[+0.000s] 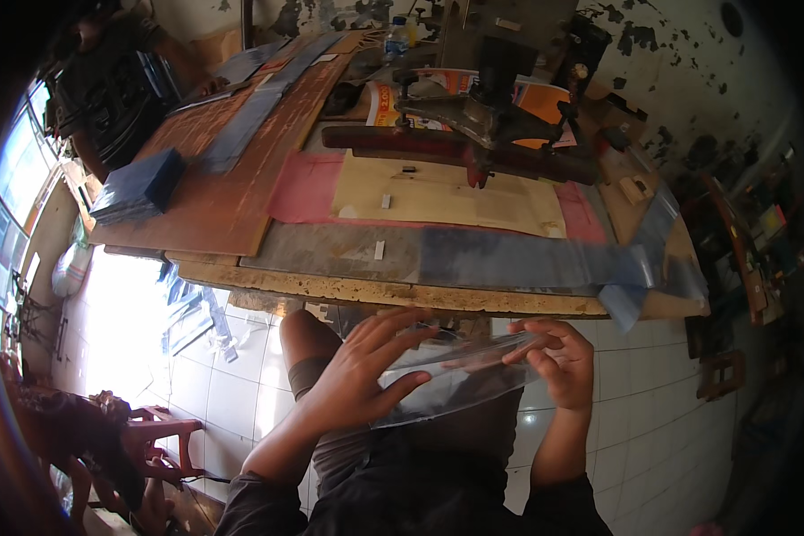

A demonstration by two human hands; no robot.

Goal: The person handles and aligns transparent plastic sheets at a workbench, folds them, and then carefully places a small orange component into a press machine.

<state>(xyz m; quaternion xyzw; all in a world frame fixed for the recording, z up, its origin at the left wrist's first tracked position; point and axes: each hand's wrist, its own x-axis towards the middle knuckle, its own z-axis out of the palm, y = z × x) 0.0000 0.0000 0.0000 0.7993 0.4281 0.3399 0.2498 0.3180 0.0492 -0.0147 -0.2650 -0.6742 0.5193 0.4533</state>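
Over my lap, a clear plastic sheet (460, 384) spans the space between my two hands. My left hand (366, 366) lies along its left end, fingers stretched out and thumb apart. At the right end my right hand (558, 357) pinches the sheet's edge between thumb and bent fingers. Beyond my hands is the workbench (330, 255), where a long bluish plastic strip (518, 257) lies along the front edge. Behind the strip, a dark metal press bar (456, 152) stands over a yellow pad (447, 192) with pink ends.
A stack of blue plastic pieces (138, 186) sits on the brown board (210, 201) at left, near another person (116, 80). More plastic strips (192, 308) lie on the tiled floor. A red stool (165, 433) stands at lower left, a water bottle (396, 38) at the back.
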